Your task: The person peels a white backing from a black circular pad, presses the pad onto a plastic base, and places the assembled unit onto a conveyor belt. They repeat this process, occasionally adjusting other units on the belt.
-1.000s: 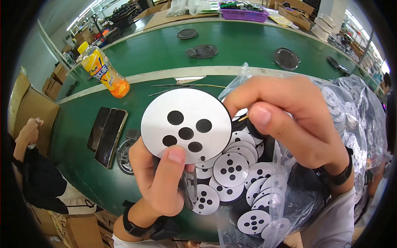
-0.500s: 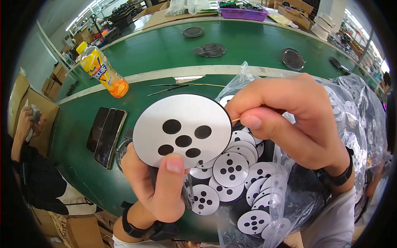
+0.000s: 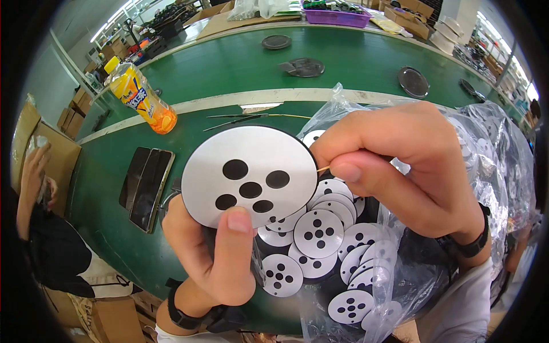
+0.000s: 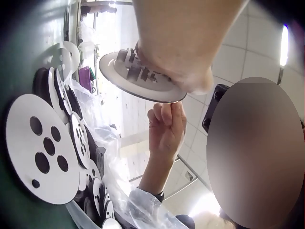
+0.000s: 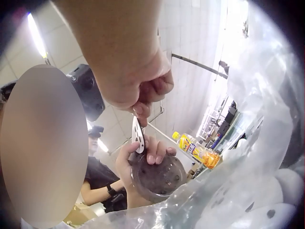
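Observation:
My left hand (image 3: 214, 260) holds up a white disc (image 3: 251, 148) with five black round spots, its thumb pressing on the lower part of the face. Below the disc, the same hand also grips a dark, glossy round part (image 5: 162, 176), best seen in the right wrist view. My right hand (image 3: 400, 168) pinches a thin wooden stick (image 3: 323, 168) between thumb and curled forefinger. The stick's tip meets the disc's right edge. Beneath both hands, many similar spotted white discs (image 3: 318, 234) lie heaped in a clear plastic bag (image 3: 412, 280).
On the green table (image 3: 108, 200) are two phones (image 3: 151, 191), tweezers (image 3: 235, 122) and a yellow-capped drink bottle (image 3: 143, 100). Dark round parts (image 3: 306, 67) lie on the green strip beyond the pale rail. Another person's hand (image 3: 33, 174) is at the far left.
My left hand and the disc have shifted slightly left. The stick has come from right of the disc to its edge. Dark parts on the far strip have slid right; the other person's hands moved.

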The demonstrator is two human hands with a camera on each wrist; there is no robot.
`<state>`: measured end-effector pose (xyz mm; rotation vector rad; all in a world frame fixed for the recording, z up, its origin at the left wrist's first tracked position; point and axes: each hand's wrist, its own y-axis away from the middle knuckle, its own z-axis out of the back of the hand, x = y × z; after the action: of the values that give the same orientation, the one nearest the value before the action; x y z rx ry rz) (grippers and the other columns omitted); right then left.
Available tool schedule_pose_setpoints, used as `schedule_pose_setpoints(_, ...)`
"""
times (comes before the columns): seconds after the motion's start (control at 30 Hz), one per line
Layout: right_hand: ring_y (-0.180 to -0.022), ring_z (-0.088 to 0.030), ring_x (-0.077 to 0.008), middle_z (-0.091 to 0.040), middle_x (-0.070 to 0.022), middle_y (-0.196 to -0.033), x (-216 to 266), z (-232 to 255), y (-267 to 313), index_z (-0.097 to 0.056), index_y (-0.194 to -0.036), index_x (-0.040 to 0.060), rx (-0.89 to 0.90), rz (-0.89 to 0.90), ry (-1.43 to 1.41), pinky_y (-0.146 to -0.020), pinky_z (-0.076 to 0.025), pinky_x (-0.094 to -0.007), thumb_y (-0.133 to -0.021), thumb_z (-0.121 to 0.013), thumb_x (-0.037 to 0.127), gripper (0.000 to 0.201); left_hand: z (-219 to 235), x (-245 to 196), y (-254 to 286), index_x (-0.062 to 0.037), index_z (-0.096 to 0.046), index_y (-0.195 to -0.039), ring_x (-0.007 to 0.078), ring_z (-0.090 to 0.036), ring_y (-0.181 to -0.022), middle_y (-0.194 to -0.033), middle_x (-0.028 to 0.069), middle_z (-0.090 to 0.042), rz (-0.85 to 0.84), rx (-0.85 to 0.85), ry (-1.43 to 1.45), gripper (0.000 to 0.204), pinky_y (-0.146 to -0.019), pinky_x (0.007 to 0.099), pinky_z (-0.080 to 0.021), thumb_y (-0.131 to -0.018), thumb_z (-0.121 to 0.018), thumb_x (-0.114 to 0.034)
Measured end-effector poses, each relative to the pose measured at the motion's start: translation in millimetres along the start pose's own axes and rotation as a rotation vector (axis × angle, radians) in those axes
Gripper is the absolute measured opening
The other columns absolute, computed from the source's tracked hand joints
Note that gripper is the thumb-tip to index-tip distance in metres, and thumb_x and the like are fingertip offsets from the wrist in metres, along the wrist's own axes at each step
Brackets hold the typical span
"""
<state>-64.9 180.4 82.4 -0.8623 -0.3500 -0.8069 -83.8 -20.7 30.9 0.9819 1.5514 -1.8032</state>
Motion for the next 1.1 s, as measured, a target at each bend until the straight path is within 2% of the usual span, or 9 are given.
schedule_pose_setpoints(0.13,-0.048,-0.051,-0.0126,-0.06,-0.0076,-0.066,0,0,0,-0.062,-0.08,-0.0023,-0.002,-0.001,0.016,-0.047,-0.039,-0.0223,-0.08,-0.053,0.006,0.012,-3,-1,5,0.0033,-0.05,-0.079,0.008,-0.044,-0.055,-0.066,0.0065,-0.056,0.049,-0.122,0.003,0.016,-0.05,0.0224,-0.035,-0.081,-0.052,-0.013)
schedule_pose_setpoints(0.3,-0.048,-0.051,-0.0127,-0.06,-0.0077,-0.066,-3,0,0,-0.062,-0.079,-0.0024,-0.015,0.061,0.036,-0.046,-0.039,-0.0227,-0.078,-0.055,0.004,0.01,4,-6,3,0.0039,-0.047,-0.091,0.0092,-0.047,-0.059,-0.074,0.0092,-0.057,0.111,0.076,0.059,0.019,-0.052,0.0228,-0.038,-0.083,-0.051,-0.013)
schedule_pose_setpoints(0.43,-0.048,-0.052,-0.0131,-0.06,-0.0081,-0.065,-1,1,0,-0.062,-0.078,-0.0024,-0.001,0.021,-0.084,-0.046,-0.038,-0.023,-0.077,-0.055,0.002,0.008,-1,-16,4,0.0032,-0.043,-0.103,0.0104,-0.05,-0.061,-0.082,0.0121,-0.058,0.284,0.014,0.248,0.024,-0.054,0.0236,-0.042,-0.084,-0.049,-0.011)
schedule_pose_setpoints(0.5,-0.048,-0.052,-0.0132,-0.06,-0.0084,-0.065,-2,-1,-1,-0.062,-0.078,-0.0024,-0.033,0.063,-0.099,-0.045,-0.038,-0.0232,-0.077,-0.055,0.001,0.008,2,-11,3,0.0017,-0.038,-0.111,0.0111,-0.052,-0.062,-0.088,0.014,-0.057,0.332,0.082,0.344,0.029,-0.054,0.0246,-0.044,-0.085,-0.047,-0.009)
schedule_pose_setpoints(0.63,-0.048,-0.052,-0.0145,-0.06,-0.0084,-0.064,-4,-3,0,-0.061,-0.077,-0.0024,-0.041,0.068,-0.051,-0.045,-0.038,-0.0238,-0.076,-0.055,0.001,0.007,3,-8,5,0.0036,-0.044,-0.106,0.0102,-0.052,-0.062,-0.087,0.013,-0.058,0.228,0.061,0.352,0.026,-0.054,0.0239,-0.043,-0.084,-0.049,-0.011)
schedule_pose_setpoints(0.73,-0.047,-0.052,-0.0163,-0.059,-0.0085,-0.064,-4,0,2,-0.061,-0.076,-0.0026,0.002,0.043,0.071,-0.046,-0.039,-0.0245,-0.075,-0.056,0.001,0.006,6,-5,3,0.0057,-0.049,-0.098,0.0095,-0.05,-0.062,-0.085,0.0114,-0.057,0.191,0.171,0.253,0.023,-0.055,0.0237,-0.041,-0.083,-0.052,-0.012)
schedule_pose_setpoints(0.8,-0.047,-0.051,-0.0175,-0.059,-0.0084,-0.064,-6,-1,3,-0.06,-0.076,-0.0028,0.007,0.057,0.111,-0.046,-0.039,-0.0252,-0.076,-0.056,0.003,0.007,7,2,6,0.007,-0.052,-0.091,0.0093,-0.049,-0.062,-0.08,0.0093,-0.057,0.048,0.141,0.088,0.022,-0.055,0.0233,-0.039,-0.081,-0.054,-0.012)
schedule_pose_setpoints(1.0,-0.043,-0.048,-0.0151,-0.056,-0.0075,-0.059,-6,-1,2,-0.059,-0.076,-0.0032,0.004,0.067,0.011,-0.042,-0.036,-0.0244,-0.079,-0.055,0.006,0.011,2,-1,6,0.0065,-0.051,-0.09,0.0088,-0.048,-0.062,-0.073,0.0074,-0.055,0.148,0.009,0.06,0.02,-0.054,0.0227,-0.038,-0.081,-0.054,-0.011)
schedule_pose_setpoints(1.1,-0.041,-0.047,-0.0142,-0.054,-0.0067,-0.056,-6,-1,2,-0.059,-0.075,-0.0026,0.008,0.07,0.028,-0.041,-0.035,-0.0239,-0.079,-0.054,0.006,0.011,2,1,2,0.0057,-0.051,-0.088,0.008,-0.046,-0.059,-0.072,0.0071,-0.055,0.112,0.054,0.062,0.018,-0.052,0.0226,-0.037,-0.081,-0.053,-0.011)
